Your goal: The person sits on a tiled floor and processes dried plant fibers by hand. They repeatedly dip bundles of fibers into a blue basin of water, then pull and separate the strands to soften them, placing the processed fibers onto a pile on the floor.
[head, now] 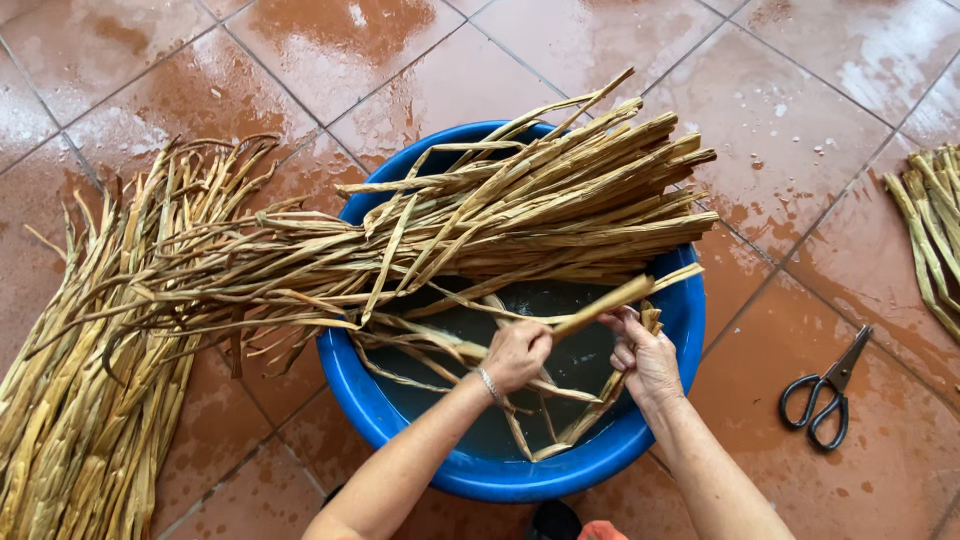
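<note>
My left hand (517, 352) is curled into a fist around a long, flat, tan dried plant strip (600, 305), gripping it near the middle above the water. My right hand (645, 358) sits just beside it on the right, fingers pressed together and closed over the same strip where it bends down, with a few more wet strips passing under my palm. A thin bracelet (487, 384) circles my left wrist.

Both hands are over the near half of a round blue plastic basin (350, 385) holding dark water, where several soaked strips loop and cross.

To the right, well apart from the basin, black-handled scissors (828, 392) lie shut on the wet reddish-brown tiled floor (420, 80).

Across the far half of the basin rests a thick bundle of dried strips (520, 215), its cut ends pointing far right, its thinner tails trailing left onto the floor. There they merge with a large heap of the same dried strips (90, 380) running down the left side. Another small pile of greener strips (930, 225) lies at the far right edge.
</note>
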